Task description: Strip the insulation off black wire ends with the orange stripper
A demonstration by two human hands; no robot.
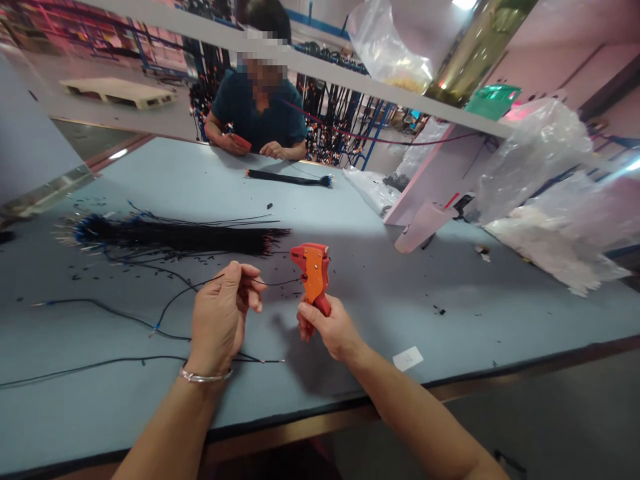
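My right hand (327,325) is wrapped round the handle of an orange and red wire stripper (314,270), held upright over the table. Between thumb and fingers, my left hand (225,307) pinches a thin black wire (280,284). The wire runs right to the stripper's side; whether the jaws grip its end is too small to tell. Its other part trails down to a blue-sleeved end near other loose black wires (110,308) on the table. Behind my hands lies a thick bundle of black wires (200,238), with blue and bare metal ends at the left.
Across the grey table (475,320) a co-worker (260,113) sits, holding a red tool, with a smaller wire bundle (290,178) in front. Black scraps are scattered about. A white label (408,359) lies near the front edge. Plastic bags (545,233) and a shelf post (425,173) stand at the right.
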